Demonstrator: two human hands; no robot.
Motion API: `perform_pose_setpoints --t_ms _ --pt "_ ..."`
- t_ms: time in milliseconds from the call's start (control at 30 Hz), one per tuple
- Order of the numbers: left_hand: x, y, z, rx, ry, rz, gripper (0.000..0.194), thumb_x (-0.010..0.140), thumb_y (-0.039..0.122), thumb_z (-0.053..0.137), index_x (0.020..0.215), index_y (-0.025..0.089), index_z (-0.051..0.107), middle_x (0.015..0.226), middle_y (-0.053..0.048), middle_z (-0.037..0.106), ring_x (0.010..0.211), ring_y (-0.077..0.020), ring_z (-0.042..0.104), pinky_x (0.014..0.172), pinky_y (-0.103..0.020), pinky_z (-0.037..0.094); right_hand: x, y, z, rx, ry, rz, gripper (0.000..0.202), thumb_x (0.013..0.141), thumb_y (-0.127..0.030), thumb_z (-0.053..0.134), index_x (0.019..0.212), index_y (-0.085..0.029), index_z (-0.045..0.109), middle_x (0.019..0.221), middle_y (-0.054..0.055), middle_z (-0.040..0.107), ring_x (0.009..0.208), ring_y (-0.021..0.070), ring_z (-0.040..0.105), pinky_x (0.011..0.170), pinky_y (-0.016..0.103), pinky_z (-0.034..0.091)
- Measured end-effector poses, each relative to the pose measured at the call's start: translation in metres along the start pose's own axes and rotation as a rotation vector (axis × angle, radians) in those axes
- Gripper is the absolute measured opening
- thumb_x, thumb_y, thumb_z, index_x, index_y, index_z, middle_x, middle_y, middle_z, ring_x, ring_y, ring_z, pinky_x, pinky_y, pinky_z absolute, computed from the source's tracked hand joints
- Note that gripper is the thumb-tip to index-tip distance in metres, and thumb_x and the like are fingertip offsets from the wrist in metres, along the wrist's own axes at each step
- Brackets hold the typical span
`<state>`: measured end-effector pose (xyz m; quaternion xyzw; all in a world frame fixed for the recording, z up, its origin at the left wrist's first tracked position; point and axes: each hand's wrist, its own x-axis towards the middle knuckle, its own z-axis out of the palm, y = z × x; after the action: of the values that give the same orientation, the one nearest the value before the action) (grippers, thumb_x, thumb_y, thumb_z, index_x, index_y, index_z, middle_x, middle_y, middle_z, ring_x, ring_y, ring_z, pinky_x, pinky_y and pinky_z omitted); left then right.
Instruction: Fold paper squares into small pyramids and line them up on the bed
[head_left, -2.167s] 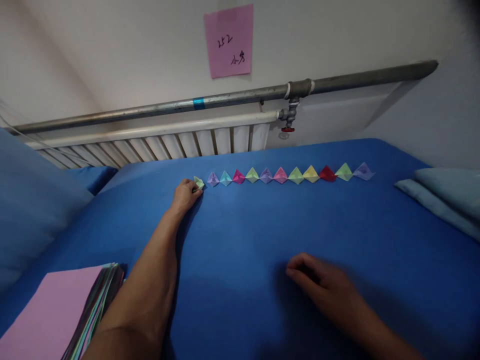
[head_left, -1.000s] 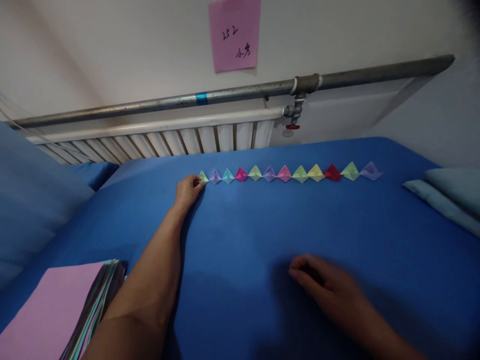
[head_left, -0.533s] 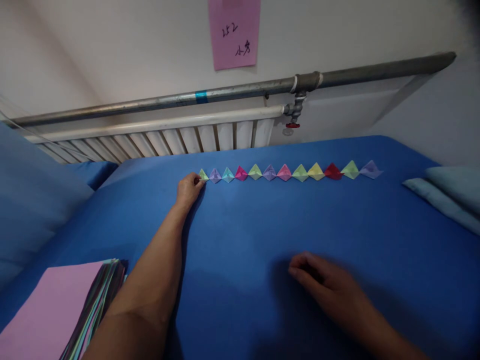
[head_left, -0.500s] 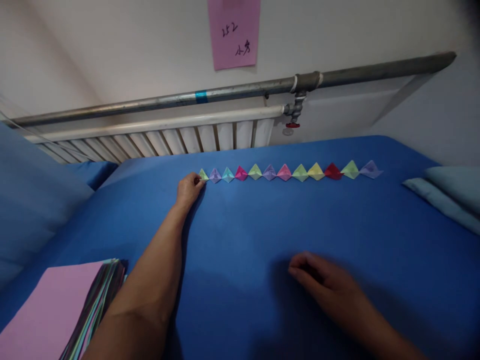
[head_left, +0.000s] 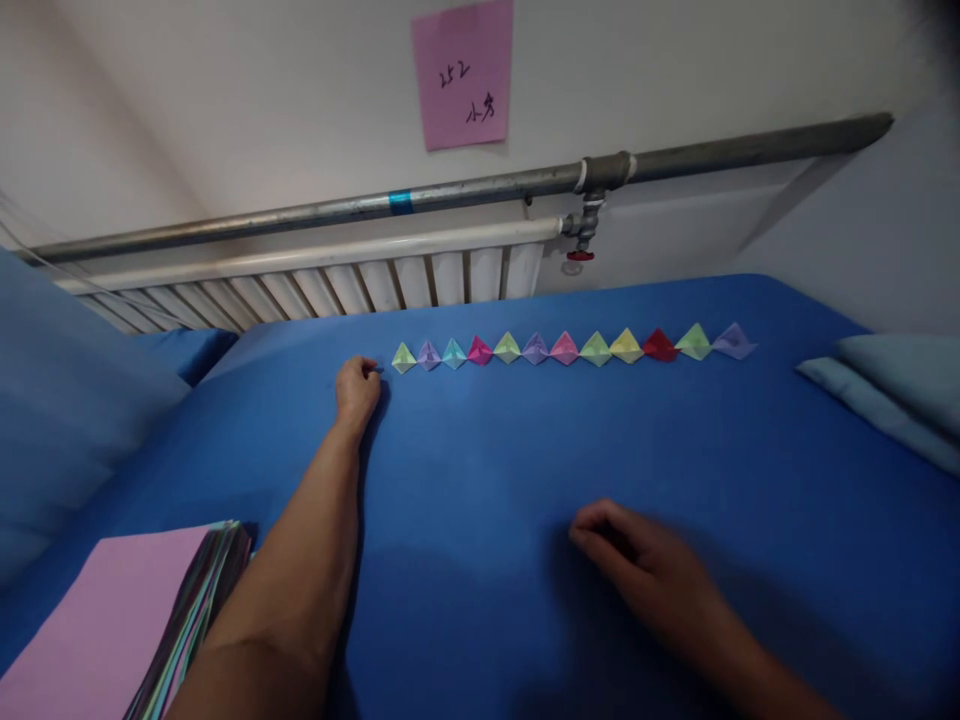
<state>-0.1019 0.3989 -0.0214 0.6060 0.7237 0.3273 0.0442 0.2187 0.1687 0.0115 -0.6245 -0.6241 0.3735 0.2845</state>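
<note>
A row of small folded paper pieces in several colours runs across the far part of the blue surface [head_left: 465, 460]. The leftmost is a light green piece [head_left: 403, 358]; a purple piece [head_left: 735, 341] ends the row on the right, beside another green one [head_left: 694, 342]. Just left of the row, apart from it, rests my left hand [head_left: 357, 390], its fingers curled together with nothing seen in them. My right hand [head_left: 637, 555] hovers nearer to me at right of centre, thumb and fingertips pressed together, no object visible between them.
At the lower left lies a stack of coloured paper with a pink sheet [head_left: 105, 610] on top. Folded light blue cloth [head_left: 892, 390] sits at the right. Behind the surface are a white radiator [head_left: 412, 282], a metal pipe [head_left: 480, 190] and a pink note [head_left: 463, 75] on the wall.
My left hand has let go of the leftmost green piece and moved a little left. That piece now shows fully. My right hand has hardly moved, and the view has shifted slightly.
</note>
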Motion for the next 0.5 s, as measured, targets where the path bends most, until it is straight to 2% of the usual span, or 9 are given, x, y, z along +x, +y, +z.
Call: perform_pose_setpoints --t_ms 133,300,400,500 --pt "0.000 -0.004 0.001 0.046 0.001 0.000 0.023 0.076 0.012 0.049 0.092 0.015 0.065 0.093 -0.009 0.067 0.092 -0.0209 0.062 0.086 -0.035 0.046 -0.001 0.002 0.005 0.035 0.054 -0.043 0.019 0.081 -0.035 0.048 0.069 -0.022 0.056 0.057 -0.003 0.048 0.053 0.0126 0.045 0.052 0.024 0.037" --pt "-0.010 0.004 -0.003 0.100 -0.038 0.055 0.013 0.082 0.014 0.054 0.090 0.014 0.065 0.097 -0.008 0.066 0.098 -0.0195 0.060 0.090 -0.036 0.045 -0.002 0.005 0.010 0.089 0.116 -0.113 0.018 0.080 -0.032 0.050 0.067 -0.021 0.055 0.055 -0.004 0.043 0.052 0.0110 0.041 0.049 0.022 0.033" --pt "-0.029 0.011 -0.011 0.142 -0.061 0.095 0.016 0.087 0.027 0.058 0.095 0.014 0.063 0.105 -0.007 0.064 0.102 -0.0207 0.058 0.092 -0.043 0.044 -0.002 0.007 0.013 0.129 0.148 -0.146 0.016 0.080 -0.030 0.050 0.068 -0.021 0.056 0.056 -0.005 0.043 0.052 0.0105 0.040 0.048 0.021 0.032" --pt "-0.058 0.019 -0.022 0.182 -0.081 0.125 0.015 0.085 0.019 0.054 0.095 0.016 0.065 0.105 -0.008 0.065 0.107 -0.0211 0.057 0.096 -0.037 0.042 -0.003 0.008 0.015 0.126 0.149 -0.180 0.014 0.079 -0.026 0.049 0.067 -0.021 0.055 0.056 -0.005 0.044 0.052 0.0102 0.041 0.049 0.020 0.033"
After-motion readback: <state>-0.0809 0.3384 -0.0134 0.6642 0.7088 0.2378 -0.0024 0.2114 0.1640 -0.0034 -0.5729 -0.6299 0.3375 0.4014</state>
